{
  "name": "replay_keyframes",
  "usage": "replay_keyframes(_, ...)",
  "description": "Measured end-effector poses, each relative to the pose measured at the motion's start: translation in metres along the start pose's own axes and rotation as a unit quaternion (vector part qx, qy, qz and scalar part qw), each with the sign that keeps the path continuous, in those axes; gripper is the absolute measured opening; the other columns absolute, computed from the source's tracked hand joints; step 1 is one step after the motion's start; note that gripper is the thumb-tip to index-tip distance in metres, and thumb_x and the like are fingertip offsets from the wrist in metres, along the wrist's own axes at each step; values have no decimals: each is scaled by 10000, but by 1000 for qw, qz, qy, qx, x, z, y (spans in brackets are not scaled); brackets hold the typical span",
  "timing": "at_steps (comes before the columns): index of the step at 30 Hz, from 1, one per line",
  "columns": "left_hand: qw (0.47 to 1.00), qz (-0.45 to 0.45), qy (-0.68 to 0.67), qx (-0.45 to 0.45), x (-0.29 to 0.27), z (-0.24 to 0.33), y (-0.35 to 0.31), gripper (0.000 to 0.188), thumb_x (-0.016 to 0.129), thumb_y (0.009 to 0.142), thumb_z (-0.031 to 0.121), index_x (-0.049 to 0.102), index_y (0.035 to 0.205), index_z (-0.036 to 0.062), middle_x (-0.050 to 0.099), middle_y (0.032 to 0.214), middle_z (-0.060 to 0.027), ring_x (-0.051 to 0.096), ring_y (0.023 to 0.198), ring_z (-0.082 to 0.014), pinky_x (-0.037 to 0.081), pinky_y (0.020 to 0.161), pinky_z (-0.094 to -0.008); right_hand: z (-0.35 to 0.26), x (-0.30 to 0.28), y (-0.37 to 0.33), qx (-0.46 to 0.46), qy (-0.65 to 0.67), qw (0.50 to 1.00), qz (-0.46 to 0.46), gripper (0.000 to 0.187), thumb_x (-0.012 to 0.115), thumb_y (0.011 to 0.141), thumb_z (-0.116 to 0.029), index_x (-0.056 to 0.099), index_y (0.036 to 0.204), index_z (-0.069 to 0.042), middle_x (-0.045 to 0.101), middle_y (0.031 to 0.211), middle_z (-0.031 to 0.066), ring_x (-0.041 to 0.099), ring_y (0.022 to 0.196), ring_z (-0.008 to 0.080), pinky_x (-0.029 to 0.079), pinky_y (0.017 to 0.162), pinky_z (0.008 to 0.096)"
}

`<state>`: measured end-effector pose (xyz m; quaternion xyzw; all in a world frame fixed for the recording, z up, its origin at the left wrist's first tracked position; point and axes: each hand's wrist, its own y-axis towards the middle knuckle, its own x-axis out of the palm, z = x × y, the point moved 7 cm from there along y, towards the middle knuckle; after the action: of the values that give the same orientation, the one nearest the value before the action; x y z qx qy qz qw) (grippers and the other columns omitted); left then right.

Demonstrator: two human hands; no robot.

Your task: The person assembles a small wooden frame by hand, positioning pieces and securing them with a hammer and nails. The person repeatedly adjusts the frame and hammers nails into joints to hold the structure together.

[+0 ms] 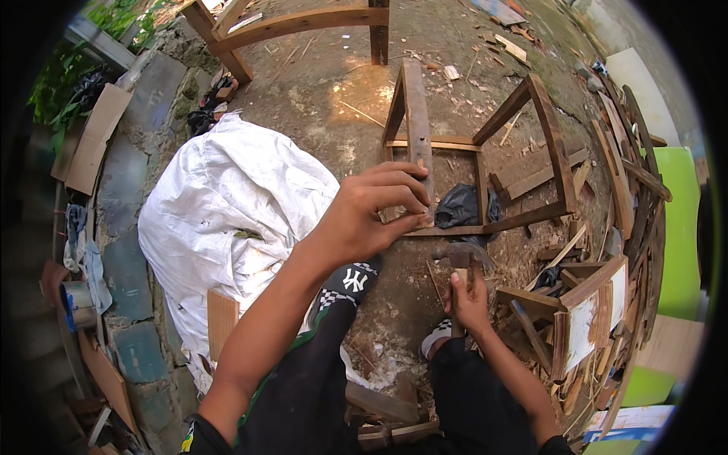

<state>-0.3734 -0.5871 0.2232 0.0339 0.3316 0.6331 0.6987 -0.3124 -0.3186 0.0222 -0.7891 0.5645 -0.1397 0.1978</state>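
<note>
My left hand (371, 208) reaches over the near end of a narrow wooden plank (418, 129), its thumb and fingers brought together in a pinch at the plank's edge. Whatever lies between those fingertips, if anything, is too small to make out. The plank rests across a brown wooden frame (561, 152) with upright legs, standing on the ground. Lower and to the right, my right hand (469, 299) is wrapped round the wooden handle of a hammer (459, 258), the head up and just short of the frame's near bar. Dark plastic (459, 206) lies inside the frame.
A large white sack (235, 189) bulges at the left beside a block wall (125, 265). Another wooden frame (303, 26) stands at the far side. Scrap timber (637, 197) and a broken wooden piece with a white panel (584, 326) are heaped at the right.
</note>
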Motion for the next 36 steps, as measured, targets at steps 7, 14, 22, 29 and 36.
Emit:
replay_keyframes(7, 1000, -10, -6, 7, 0, 2, 1, 136, 817, 771, -46, 732, 852, 22, 757, 998, -67, 672, 1206, -309, 554, 972, -414, -182, -35, -16, -243, -86, 965, 51, 276, 573, 1035, -29, 563, 1306, 22, 667, 1121, 111, 657, 971, 197, 512, 905, 344)
replay_keyframes(14, 1000, -15, 4, 13, 0, 4, 4, 155, 817, 745, -55, 714, 839, 14, 745, 1001, -79, 674, 1198, -316, 554, 965, -412, -265, 13, -46, -355, -221, 908, -26, 316, 649, 965, 37, 589, 1274, 2, 682, 1253, 167, 686, 1125, 278, 533, 950, 388)
replay_keyframes(22, 1000, -12, 19, 11, 1, 5, 3, 204, 840, 708, -50, 675, 818, -3, 730, 1034, -111, 673, 1203, -323, 557, 957, -417, -296, 54, -45, -485, -362, 793, -68, 374, 710, 894, 14, 599, 1250, -19, 614, 1408, 244, 646, 1232, 398, 525, 990, 452)
replay_keyframes(29, 999, -17, 14, 23, 0, 5, 3, 216, 845, 704, -47, 679, 835, -4, 723, 1036, -120, 671, 1205, -329, 559, 954, -418, -298, 53, -45, -459, -363, 807, -72, 407, 681, 961, -35, 543, 1344, -11, 541, 1493, 273, 572, 1360, 328, 474, 1070, 432)
replay_keyframes(36, 1000, -5, 16, 17, 0, 3, 1, 198, 843, 715, -40, 692, 837, 0, 721, 1000, -115, 672, 1202, -330, 558, 958, -423, -298, 61, -42, -469, -417, 776, -66, 347, 745, 863, 19, 627, 1187, -14, 608, 1430, 243, 669, 1206, 414, 545, 966, 435)
